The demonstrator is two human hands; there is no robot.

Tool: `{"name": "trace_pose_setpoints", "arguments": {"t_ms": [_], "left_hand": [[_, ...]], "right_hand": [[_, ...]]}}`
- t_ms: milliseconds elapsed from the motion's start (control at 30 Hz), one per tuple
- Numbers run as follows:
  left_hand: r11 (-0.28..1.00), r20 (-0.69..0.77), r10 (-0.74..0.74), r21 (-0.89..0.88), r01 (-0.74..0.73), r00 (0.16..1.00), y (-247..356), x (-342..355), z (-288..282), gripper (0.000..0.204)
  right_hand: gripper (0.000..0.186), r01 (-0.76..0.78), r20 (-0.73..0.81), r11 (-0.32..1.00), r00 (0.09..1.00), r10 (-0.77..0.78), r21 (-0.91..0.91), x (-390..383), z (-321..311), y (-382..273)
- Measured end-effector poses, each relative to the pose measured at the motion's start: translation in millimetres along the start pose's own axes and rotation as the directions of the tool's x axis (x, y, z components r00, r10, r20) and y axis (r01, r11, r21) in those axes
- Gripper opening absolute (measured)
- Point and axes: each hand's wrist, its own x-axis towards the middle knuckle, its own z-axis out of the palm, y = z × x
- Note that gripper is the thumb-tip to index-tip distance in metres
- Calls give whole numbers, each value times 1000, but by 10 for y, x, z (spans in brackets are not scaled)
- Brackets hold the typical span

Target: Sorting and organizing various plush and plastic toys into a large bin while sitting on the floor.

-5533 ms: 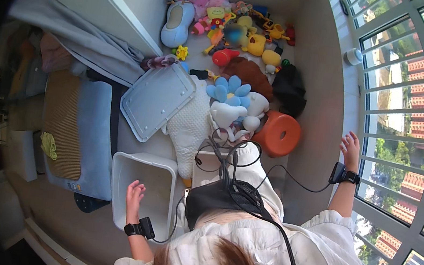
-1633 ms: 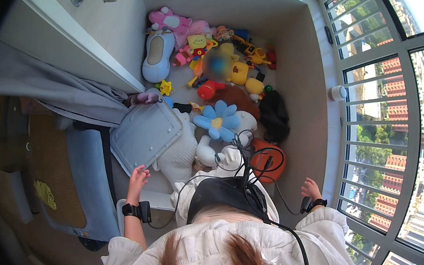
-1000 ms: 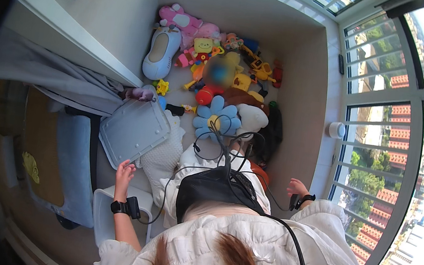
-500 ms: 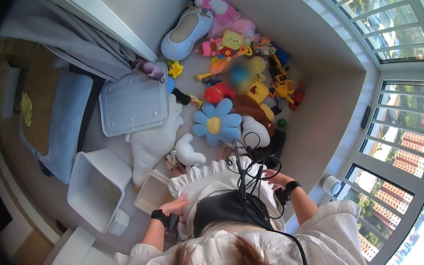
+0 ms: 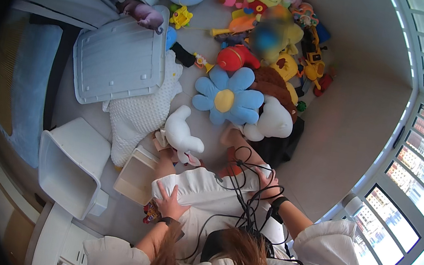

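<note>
The left hand [image 5: 170, 202] and right hand [image 5: 268, 185] are apart, both on the white cloth garment [image 5: 209, 190] over the knees, below the blue, flower-shaped plush cushion [image 5: 224, 100] with a yellow centre.
Well left of and below the flower is an open white plastic bin [image 5: 83, 139]; directly left, a pale grey rectangular plastic lid [image 5: 119, 60] overlaps a white, bumpy-textured fabric cushion [image 5: 141, 114]. Below-left of the flower sits an open cream plastic box [image 5: 139, 171], the left hand just beside it, fingers spread on the garment. A curved white plush piece [image 5: 182, 131] lies nearer the flower. Below-right of the flower, behind looped black cables [image 5: 245, 205], the right hand touches the garment; whether it grips cloth, I cannot tell.
</note>
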Motion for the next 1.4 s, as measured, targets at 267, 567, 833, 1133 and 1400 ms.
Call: {"name": "trace_pose_setpoints", "arguments": {"t_ms": [267, 567, 833, 1133, 1400], "left_hand": [[797, 712, 569, -356, -488, 411, 482, 1579, 969, 72], [739, 646, 637, -354, -574, 422, 1498, 3215, 3132, 42], [931, 605, 364, -237, -276, 708, 1044, 3099, 3065, 43], [902, 556, 402, -103, -420, 727, 795, 3372, 2766, 39], [841, 522, 444, 37, -540, 728, 687, 3618, 2558, 35]], "right_hand": [[89, 39, -177, 999, 984, -38, 5, 212, -27, -209], [91, -13, -189, 998, 982, 25, 61, 395, -231, -49], [89, 56, -431, 987, 902, 14, 150, 577, -241, 58], [88, 79, -617, 981, 786, 49, 179, 818, -226, 0], [86, 167, -754, 961, 655, 58, 220, 1061, -297, -77]]}}
